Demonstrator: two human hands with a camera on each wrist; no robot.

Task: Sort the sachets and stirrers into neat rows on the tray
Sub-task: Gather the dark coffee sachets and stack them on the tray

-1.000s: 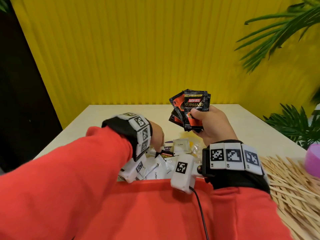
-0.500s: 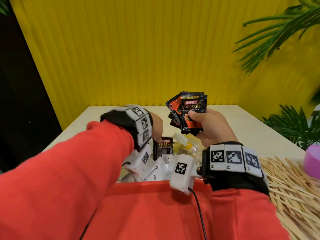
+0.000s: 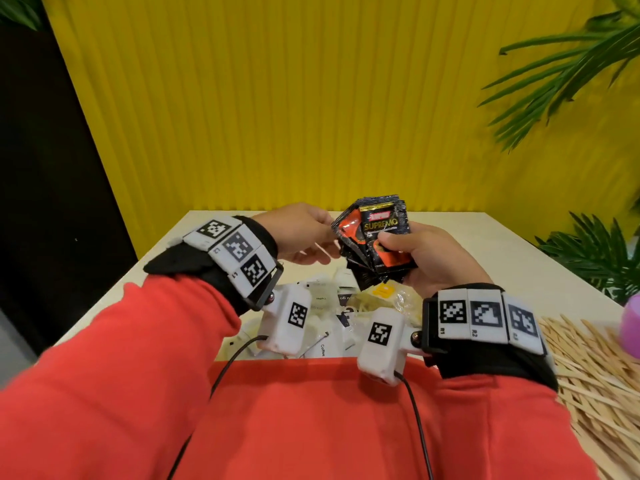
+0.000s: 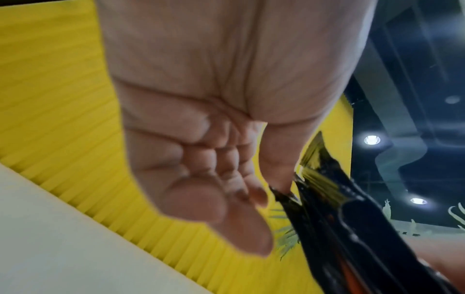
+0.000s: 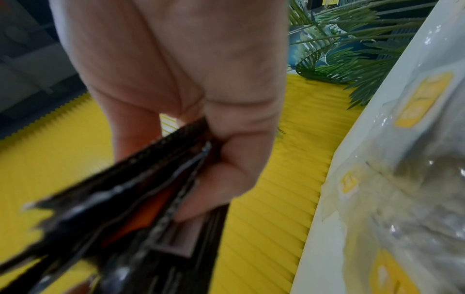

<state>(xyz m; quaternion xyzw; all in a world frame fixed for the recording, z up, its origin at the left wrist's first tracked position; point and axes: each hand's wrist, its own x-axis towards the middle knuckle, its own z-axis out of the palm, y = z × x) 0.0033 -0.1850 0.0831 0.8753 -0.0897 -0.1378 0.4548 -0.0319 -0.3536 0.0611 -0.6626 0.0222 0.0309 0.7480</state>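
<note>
My right hand (image 3: pixel 391 240) grips a fanned bunch of black and orange coffee sachets (image 3: pixel 375 237) upright above the table. My left hand (image 3: pixel 329 233) is at the bunch's left edge, thumb and fingertips pinching a black sachet (image 4: pixel 314 179) that lies against the others. In the right wrist view the curled fingers (image 5: pixel 221 175) clamp the bunch (image 5: pixel 141 199). Below the hands is a loose pile of white sachets (image 3: pixel 322 306) and clear, yellow-labelled ones (image 3: pixel 384 292). Wooden stirrers (image 3: pixel 595 368) lie heaped at the right. No tray is in view.
The cream table (image 3: pixel 194 244) runs back to a yellow ribbed wall. A pink object (image 3: pixel 632 327) stands at the right edge beside the stirrers. Green plants (image 3: pixel 595 254) hang over the table's right side. My red sleeves cover the near edge.
My left hand has lifted a black sachet out of the pile and carried it up and right to the bunch. The right hand has kept its hold on the bunch.
</note>
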